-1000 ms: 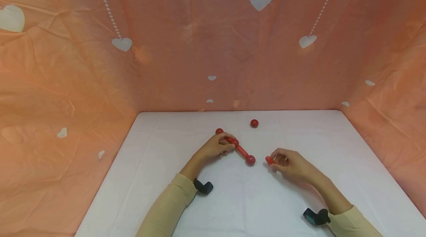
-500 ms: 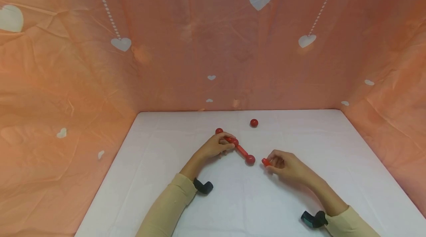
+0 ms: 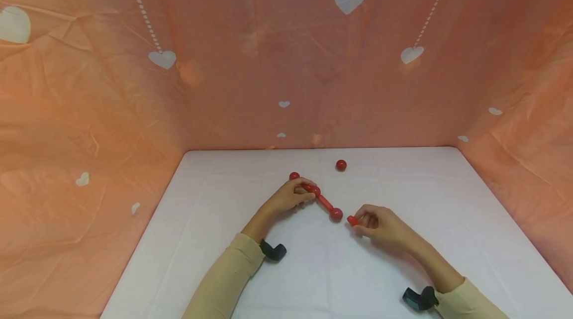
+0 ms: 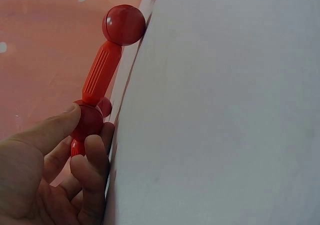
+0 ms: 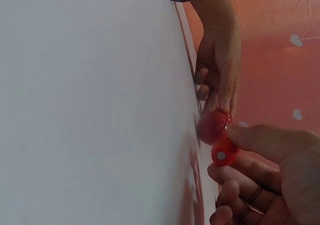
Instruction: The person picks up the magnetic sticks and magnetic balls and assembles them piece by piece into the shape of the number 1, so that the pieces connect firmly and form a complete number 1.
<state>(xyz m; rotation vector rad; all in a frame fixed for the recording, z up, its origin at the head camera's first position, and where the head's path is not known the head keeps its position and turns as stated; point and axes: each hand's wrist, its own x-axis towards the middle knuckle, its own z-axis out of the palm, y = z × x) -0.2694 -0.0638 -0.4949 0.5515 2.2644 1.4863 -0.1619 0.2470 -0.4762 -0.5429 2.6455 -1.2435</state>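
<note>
The right hand (image 3: 381,225), pinching a red stick (image 3: 352,220), had moved leftward until the stick sat near the end ball (image 3: 335,215) of a red chain (image 3: 325,203), while the left hand (image 3: 288,196) gripped the middle ball (image 3: 316,191) as before and the loose ball (image 3: 341,165) stayed farther back on the table (image 3: 304,279).

I find the room softly and evenly lit, the heart-printed orange backdrop (image 3: 89,120) glowing brightest on the left and dulling to brown at the back. A faint, soft-edged shadow lies on the white surface (image 3: 335,274) beneath the right hand (image 3: 380,225). Small glints mark the nearest red ball (image 4: 124,25). Both wrist views look dimmer and greyer.
</note>
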